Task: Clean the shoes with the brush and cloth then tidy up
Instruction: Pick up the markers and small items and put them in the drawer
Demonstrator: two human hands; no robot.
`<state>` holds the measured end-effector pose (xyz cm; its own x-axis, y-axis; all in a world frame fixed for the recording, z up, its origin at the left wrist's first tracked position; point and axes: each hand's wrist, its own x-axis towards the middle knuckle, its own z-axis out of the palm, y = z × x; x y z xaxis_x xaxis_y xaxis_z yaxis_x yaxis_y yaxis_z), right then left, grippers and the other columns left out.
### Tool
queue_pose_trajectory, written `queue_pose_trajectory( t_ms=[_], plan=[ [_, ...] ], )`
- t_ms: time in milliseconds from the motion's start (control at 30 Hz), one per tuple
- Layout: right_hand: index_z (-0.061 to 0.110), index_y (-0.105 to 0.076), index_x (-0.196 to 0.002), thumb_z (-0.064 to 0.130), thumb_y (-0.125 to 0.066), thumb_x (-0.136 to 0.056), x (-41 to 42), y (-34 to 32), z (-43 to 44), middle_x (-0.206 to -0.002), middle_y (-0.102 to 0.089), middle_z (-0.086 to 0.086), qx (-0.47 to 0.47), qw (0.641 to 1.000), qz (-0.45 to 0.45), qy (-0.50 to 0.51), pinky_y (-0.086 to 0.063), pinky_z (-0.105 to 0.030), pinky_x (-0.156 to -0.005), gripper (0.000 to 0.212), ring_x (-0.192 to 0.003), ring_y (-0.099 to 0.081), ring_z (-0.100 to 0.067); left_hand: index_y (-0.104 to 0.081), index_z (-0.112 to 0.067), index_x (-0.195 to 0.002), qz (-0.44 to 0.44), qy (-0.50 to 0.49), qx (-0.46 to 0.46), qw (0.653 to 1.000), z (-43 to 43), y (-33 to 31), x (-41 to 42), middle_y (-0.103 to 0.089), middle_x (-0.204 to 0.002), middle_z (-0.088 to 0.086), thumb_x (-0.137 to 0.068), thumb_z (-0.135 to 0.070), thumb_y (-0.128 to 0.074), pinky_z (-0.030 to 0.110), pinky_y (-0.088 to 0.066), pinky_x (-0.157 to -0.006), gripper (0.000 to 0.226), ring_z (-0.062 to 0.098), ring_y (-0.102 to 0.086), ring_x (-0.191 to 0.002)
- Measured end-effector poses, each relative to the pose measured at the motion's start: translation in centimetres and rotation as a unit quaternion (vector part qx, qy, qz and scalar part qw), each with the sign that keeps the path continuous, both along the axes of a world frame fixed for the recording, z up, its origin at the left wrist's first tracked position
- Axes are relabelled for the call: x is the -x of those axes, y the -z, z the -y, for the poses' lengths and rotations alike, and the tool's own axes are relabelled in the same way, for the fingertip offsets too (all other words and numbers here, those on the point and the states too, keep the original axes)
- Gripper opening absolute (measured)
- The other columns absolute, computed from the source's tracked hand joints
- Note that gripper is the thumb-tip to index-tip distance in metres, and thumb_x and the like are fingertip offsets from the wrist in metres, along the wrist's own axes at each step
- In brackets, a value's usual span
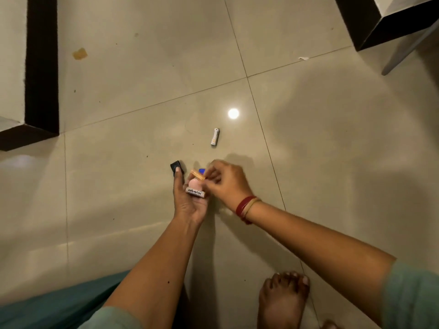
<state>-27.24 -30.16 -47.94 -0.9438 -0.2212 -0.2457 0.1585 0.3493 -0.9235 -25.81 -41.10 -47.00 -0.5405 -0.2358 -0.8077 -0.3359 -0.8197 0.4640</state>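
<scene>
**Small parts ready to slip, and no shoe in sight**

None of the task's own things shows here. The shoes, the brush and the cloth are out of view, so I cannot tell where they lie. The one fixed mark is a loose white cylinder point(215, 137) lying on the floor point(142, 91), and everything else is placed from it.

Nearer the person than the loose white cylinder and slightly to its left, the left hand point(190, 205) curls its grip round a labelled cylinder point(196, 193) and a pale pink rounded piece point(196, 184). One finger is stretched out onto a black piece point(177, 166) on the floor. Just nearer than the loose white cylinder, the right hand point(225, 184) pinches a thin orange strip point(198, 175) between its fingertips, at the top of the pink piece. A blue thing point(202, 170) shows behind the strip, but I cannot tell what it is.

The likeliest slip is in the left grip. It holds two things with one finger spared, so a tug on the strip could lever the labelled cylinder free, and on this smooth tile it would probably roll away. The narrow pinch could tear the strip or lose it. The black piece could skid from under the fingertip. A bare foot point(283, 298), well nearer the person than the loose white cylinder, could tread on whatever drops. Scattered parts would also make the tidying longer.
</scene>
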Motion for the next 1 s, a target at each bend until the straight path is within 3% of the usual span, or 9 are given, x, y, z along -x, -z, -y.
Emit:
queue_pose_trajectory(
  t_ms=[100,167,300,400,500,667,767,900,1000],
  plan=[
    [0.008,-0.071,-0.087,0.011,-0.070,-0.078,-1.9,0.0,1.8,-0.092,-0.072,-0.006,-0.028,0.997,-0.010,-0.078,-0.050,-0.029,-0.081,0.010,-0.087,-0.065,-0.018,-0.053,-0.014,-0.076,0.009,-0.006,-0.028,1.000,-1.2,1.4,-1.4,-0.061,-0.057,0.001,-0.090,-0.051,-0.054,0.028,-0.053,-0.063,0.039,0.014,-0.065,-0.055],
    [0.007,-0.072,-0.087,0.012,-0.066,-0.082,-2.0,0.3,1.8,-0.093,-0.071,-0.008,-0.050,0.992,-0.013,-0.119,-0.048,-0.027,-0.080,0.010,-0.089,-0.063,-0.021,-0.050,-0.016,-0.075,0.039,-0.016,-0.027,0.999,-0.5,2.0,-1.1,-0.059,-0.054,0.001,-0.095,-0.043,-0.051,0.027,-0.052,-0.057,0.034,0.013,-0.062,-0.052],
    [0.006,-0.069,-0.082,0.010,-0.064,-0.080,0.7,1.5,0.5,-0.085,-0.066,-0.014,-0.072,0.995,-0.062,-0.019,-0.050,-0.040,-0.073,0.007,-0.075,-0.062,-0.029,-0.050,-0.016,-0.078,0.094,-0.015,0.012,0.995,0.6,3.4,-1.1,-0.056,-0.078,0.005,-0.101,-0.029,-0.045,0.023,-0.053,-0.052,0.027,0.018,-0.057,-0.069],
    [0.013,-0.057,-0.110,0.021,-0.065,-0.083,5.0,3.1,0.1,-0.111,-0.053,-0.013,-0.150,0.988,-0.023,0.007,-0.049,-0.042,-0.083,0.029,-0.088,-0.060,-0.032,-0.056,-0.016,-0.085,0.101,0.005,0.024,0.995,1.3,3.3,-1.3,-0.054,-0.085,0.005,-0.099,-0.020,-0.049,0.019,-0.053,-0.050,0.016,0.017,-0.054,-0.071],
    [0.017,-0.047,-0.120,0.034,-0.064,-0.084,7.9,4.4,1.0,-0.119,-0.044,-0.013,-0.240,0.970,-0.011,-0.027,-0.048,-0.042,-0.086,0.043,-0.099,-0.054,-0.036,-0.059,-0.014,-0.091,0.090,0.016,0.017,0.996,1.6,2.9,-1.5,-0.055,-0.088,0.006,-0.097,-0.015,-0.052,0.022,-0.056,-0.057,0.009,0.017,-0.056,-0.073],
    [0.010,-0.048,-0.112,0.011,-0.052,-0.088,9.4,5.4,3.0,-0.113,-0.051,-0.016,-0.281,0.957,-0.064,-0.034,-0.045,-0.038,-0.077,0.024,-0.097,-0.055,-0.037,-0.062,-0.014,-0.092,0.072,0.051,0.020,0.996,2.2,2.4,-0.8,-0.057,-0.081,0.006,-0.093,-0.015,-0.058,0.021,-0.054,-0.054,0.005,0.014,-0.057,-0.068],
    [0.005,-0.057,-0.101,0.005,-0.055,-0.084,9.8,5.4,2.6,-0.106,-0.057,-0.016,-0.241,0.969,-0.043,-0.025,-0.044,-0.033,-0.076,0.017,-0.094,-0.057,-0.032,-0.064,-0.015,-0.097,0.085,0.072,0.016,0.994,2.1,2.4,-0.8,-0.056,-0.080,0.003,-0.091,-0.020,-0.059,0.020,-0.053,-0.053,0.008,0.014,-0.055,-0.069],
    [0.007,-0.064,-0.074,0.006,-0.066,-0.071,6.7,2.9,2.1,-0.074,-0.067,-0.006,-0.068,0.997,-0.009,0.043,-0.045,-0.019,-0.062,0.004,-0.067,-0.060,-0.016,-0.063,-0.015,-0.104,0.053,0.064,0.074,0.994,2.4,2.7,-0.2,-0.058,-0.086,0.002,-0.080,-0.028,-0.066,0.023,-0.054,-0.062,0.028,0.012,-0.055,-0.072],
    [0.011,-0.065,-0.071,0.006,-0.069,-0.069,1.8,1.1,2.6,-0.067,-0.065,0.001,0.020,1.000,0.002,0.019,-0.050,-0.020,-0.063,0.007,-0.061,-0.061,-0.011,-0.059,-0.013,-0.109,0.012,0.112,0.080,0.990,1.9,2.7,-0.4,-0.059,-0.110,0.012,-0.096,-0.033,-0.050,0.030,-0.058,-0.067,0.026,0.019,-0.063,-0.081]
  ],
)
